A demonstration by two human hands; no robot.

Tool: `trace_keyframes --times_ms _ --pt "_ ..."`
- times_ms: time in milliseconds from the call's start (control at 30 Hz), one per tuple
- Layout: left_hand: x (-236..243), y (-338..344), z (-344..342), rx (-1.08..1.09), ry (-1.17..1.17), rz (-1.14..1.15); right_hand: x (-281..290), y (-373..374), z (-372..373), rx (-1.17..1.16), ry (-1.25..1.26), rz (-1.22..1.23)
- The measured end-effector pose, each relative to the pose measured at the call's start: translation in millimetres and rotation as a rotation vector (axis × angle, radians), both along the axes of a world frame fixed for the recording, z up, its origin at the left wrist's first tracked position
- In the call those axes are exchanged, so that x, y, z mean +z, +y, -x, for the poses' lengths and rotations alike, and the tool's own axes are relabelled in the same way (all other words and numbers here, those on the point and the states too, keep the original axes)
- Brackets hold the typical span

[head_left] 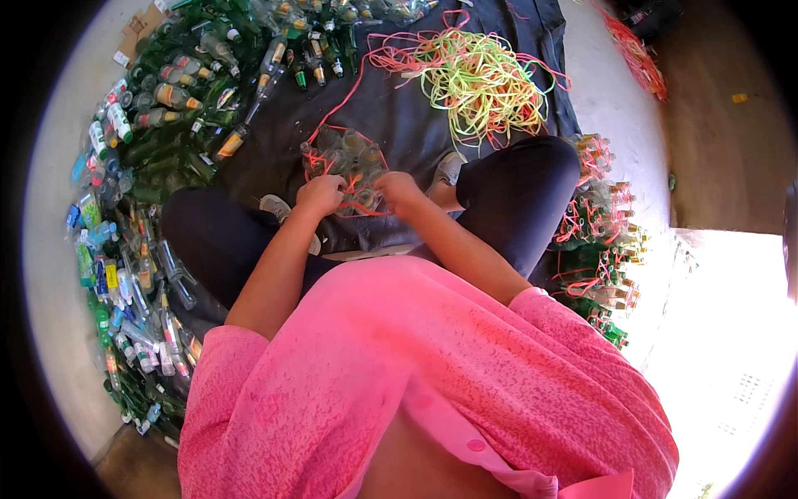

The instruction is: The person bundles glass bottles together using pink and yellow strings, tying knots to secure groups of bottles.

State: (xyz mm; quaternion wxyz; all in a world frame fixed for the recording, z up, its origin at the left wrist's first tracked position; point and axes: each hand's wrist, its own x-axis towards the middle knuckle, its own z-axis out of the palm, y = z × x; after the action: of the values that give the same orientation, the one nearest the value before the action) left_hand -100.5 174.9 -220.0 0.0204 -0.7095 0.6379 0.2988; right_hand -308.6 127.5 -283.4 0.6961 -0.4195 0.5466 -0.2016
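Between my feet stands a tight bundle of clear glass bottles (352, 153), upright, with an orange-red plastic strap (366, 213) running around and between them. My left hand (322, 196) is closed on the strap at the bundle's near left side. Against the near right side, my right hand (399, 194) has its fingers closed on the same strap. The exact grip of the fingertips is partly hidden. From the bundle's far left, a length of the strap leads up toward a loose heap of yellow-green and pink straps (486, 87).
A large pile of loose green and clear bottles (170, 125) curves along my left and far side. Strapped bottle bundles (600, 241) stand in a row at my right. Beneath me lies a black sheet (399, 108). More red strap (636, 58) lies by the far right wall.
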Motion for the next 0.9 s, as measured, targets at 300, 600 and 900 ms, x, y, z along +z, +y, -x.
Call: trace_keyframes --times_ms 300,600,900 --pt "-2 3 1 0.048 0.005 -0.001 -90 4 1 0.152 0.295 0.051" --pt "-4 -6 -4 0.438 0.157 0.101 -87 -12 6 1.208 0.868 0.875" --pt "-82 -38 -12 0.881 0.395 0.131 -63 -4 2 0.996 0.718 0.901"
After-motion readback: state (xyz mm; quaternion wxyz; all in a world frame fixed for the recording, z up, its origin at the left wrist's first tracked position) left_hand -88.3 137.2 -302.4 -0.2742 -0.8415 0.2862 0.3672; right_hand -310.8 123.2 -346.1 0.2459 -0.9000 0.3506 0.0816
